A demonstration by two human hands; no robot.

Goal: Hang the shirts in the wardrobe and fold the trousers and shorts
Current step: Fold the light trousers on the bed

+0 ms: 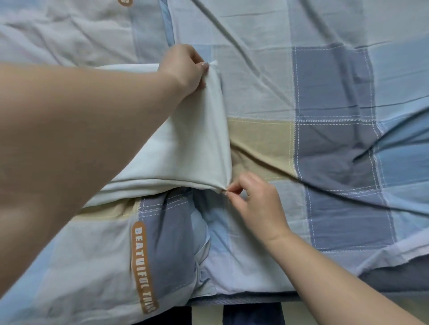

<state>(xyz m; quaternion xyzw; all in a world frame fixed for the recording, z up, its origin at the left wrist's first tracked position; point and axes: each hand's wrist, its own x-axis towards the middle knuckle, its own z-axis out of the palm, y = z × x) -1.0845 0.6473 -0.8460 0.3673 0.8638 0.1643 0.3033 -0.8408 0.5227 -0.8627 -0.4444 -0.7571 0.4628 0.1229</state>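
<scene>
Head view looks down at your two bare arms over a bed. Nearest to you, at the bottom edge, a dark blue and cream striped cloth peeks out from under the bedding. Just above it lies the big checked bed cover of soft blue, grey-blue and pale yellow squares, all wrinkled, with long creases running across it. A brown rounded label with white letters sits on the cover near your left arm. Your right hand is a bit further out, with its fingers curled in and its thumb and first finger pinching the near corner of the pale white, soft folded garment. You cannot tell from here if the garment is trousers or shorts. It lies flat on the bed cover, in the middle left, partly hidden under your left arm, and its right edge is pulled straight between your two hands. Further away, your left hand reaches across and holds the far corner of the same garment, fingers curled tight around the cloth. Past that hand, at the very top, a bit of another brown label shows on the cover.
</scene>
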